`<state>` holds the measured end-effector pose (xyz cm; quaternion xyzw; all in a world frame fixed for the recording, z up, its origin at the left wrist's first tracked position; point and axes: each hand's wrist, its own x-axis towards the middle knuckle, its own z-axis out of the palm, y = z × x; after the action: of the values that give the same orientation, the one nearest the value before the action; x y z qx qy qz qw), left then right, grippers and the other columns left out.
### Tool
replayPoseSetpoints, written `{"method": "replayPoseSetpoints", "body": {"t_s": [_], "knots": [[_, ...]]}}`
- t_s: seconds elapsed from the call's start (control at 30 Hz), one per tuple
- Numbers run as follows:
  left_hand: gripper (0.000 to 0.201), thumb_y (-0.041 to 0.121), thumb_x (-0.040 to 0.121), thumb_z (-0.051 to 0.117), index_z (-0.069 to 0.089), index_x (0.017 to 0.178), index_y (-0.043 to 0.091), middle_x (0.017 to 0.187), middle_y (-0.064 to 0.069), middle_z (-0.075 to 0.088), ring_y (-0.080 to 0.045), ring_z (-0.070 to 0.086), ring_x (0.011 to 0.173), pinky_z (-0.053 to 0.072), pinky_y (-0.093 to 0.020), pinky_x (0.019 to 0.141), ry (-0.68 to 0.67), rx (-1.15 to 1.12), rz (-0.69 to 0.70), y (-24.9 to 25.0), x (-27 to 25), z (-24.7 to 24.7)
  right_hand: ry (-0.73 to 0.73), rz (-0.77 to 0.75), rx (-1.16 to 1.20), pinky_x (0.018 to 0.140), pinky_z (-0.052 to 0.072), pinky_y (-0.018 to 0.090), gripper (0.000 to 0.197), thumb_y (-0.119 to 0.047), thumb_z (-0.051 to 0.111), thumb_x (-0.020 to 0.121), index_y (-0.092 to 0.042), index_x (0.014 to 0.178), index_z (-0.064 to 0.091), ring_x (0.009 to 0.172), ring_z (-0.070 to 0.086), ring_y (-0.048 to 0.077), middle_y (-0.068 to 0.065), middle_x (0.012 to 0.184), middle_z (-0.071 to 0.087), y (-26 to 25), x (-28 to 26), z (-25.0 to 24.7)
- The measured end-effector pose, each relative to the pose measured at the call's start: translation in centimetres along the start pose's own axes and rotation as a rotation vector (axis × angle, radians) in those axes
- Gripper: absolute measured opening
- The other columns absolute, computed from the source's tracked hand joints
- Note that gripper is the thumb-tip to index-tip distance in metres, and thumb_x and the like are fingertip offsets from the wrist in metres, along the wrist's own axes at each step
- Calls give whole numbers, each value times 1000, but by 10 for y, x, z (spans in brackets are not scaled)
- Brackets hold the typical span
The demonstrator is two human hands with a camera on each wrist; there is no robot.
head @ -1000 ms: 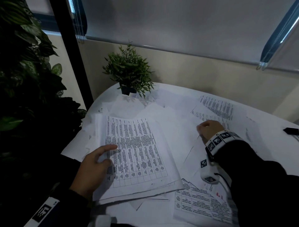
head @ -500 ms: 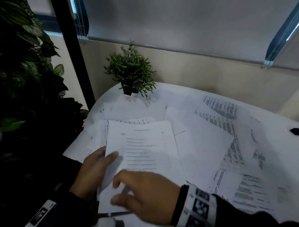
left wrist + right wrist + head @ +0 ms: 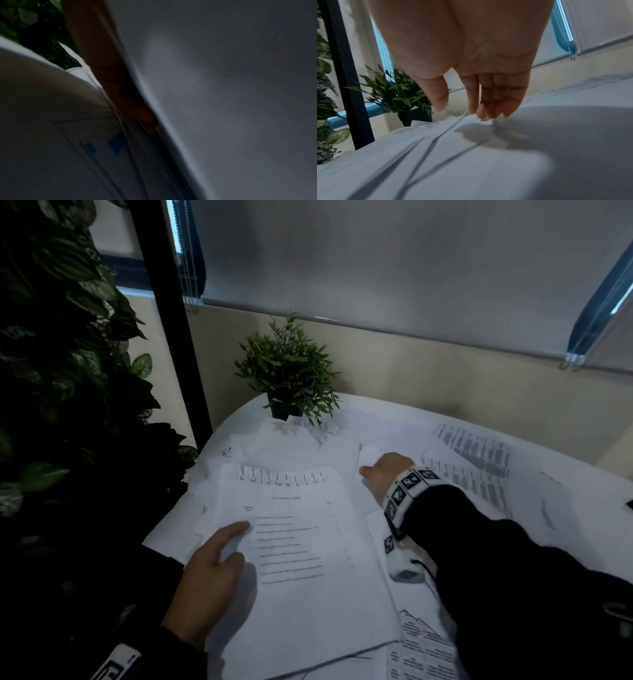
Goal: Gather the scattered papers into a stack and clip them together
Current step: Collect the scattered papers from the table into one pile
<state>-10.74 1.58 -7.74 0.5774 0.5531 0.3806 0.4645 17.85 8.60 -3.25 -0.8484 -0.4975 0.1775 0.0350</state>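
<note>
Stack: a pile of white papers (image 3: 308, 559) lies on the table, on the near side of the potted plant, its top sheet printed with short lines of text; the top edge of a table-printed sheet (image 3: 279, 474) shows from under it on the plant side.
Left hand: the left hand (image 3: 209, 580) holds the stack's left edge, thumb lying on the top sheet; in the left wrist view a finger (image 3: 120, 86) runs in among the sheets, so the hand grips the pile with thumb above and fingers below.
Right hand: the right hand (image 3: 385, 470) reaches to the right of the stack, closer to the plant; its fingers (image 3: 488, 102) hang nearly straight and close together, tips touching the edge of a loose blank sheet (image 3: 471, 135), nothing pinched, thumb apart.
Scattered papers: printed sheets (image 3: 476, 453) lie to the right of the plant, beyond the right wrist; another printed sheet (image 3: 424, 652) pokes out from under the stack's near right corner.
Potted plant: a small green plant (image 3: 287, 374) in a dark pot stands at the table's far edge, by the wall.
Table: white, rounded (image 3: 565, 474), mostly covered in paper.
Surroundings: large dark foliage (image 3: 68, 371) left of the plant; a lowered window blind (image 3: 376, 261) above it.
</note>
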Motion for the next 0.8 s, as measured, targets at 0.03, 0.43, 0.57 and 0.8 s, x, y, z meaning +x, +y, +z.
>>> {"method": "replayPoseSetpoints", "body": {"t_s": [0.03, 0.43, 0.57, 0.8], "knots": [[40, -9, 87, 47, 61, 111, 21, 119, 4, 57, -10, 50, 112, 33, -20, 97, 11, -29, -25, 1, 0, 0, -6, 11, 11, 82, 40, 28, 54, -52, 48, 88, -9, 120, 56, 110, 55, 28, 10, 127, 57, -10, 7, 5], [40, -9, 76, 66, 66, 86, 30, 103, 19, 64, 8, 58, 99, 33, 8, 75, -17, 26, 62, -17, 14, -4, -67, 25, 22, 81, 51, 26, 25, -31, 44, 88, -16, 93, 62, 87, 63, 22, 3, 107, 66, -12, 51, 11], [39, -13, 77, 61, 66, 87, 25, 103, 14, 64, 16, 58, 86, 35, 7, 67, -28, -20, 38, -15, 12, 0, 24, 34, 131, 71, 46, 24, 28, -39, 67, 78, -15, 90, 61, 77, 56, 24, 6, 92, 61, 4, 52, -2], [38, -7, 76, 61, 64, 91, 28, 108, 9, 64, -7, 57, 105, 32, 9, 74, -37, 80, 24, -21, 11, 0, 36, 34, 123, 81, 40, 31, 50, -36, 68, 80, -6, 120, 57, 114, 55, 29, 15, 123, 57, -21, 58, 17]]}}
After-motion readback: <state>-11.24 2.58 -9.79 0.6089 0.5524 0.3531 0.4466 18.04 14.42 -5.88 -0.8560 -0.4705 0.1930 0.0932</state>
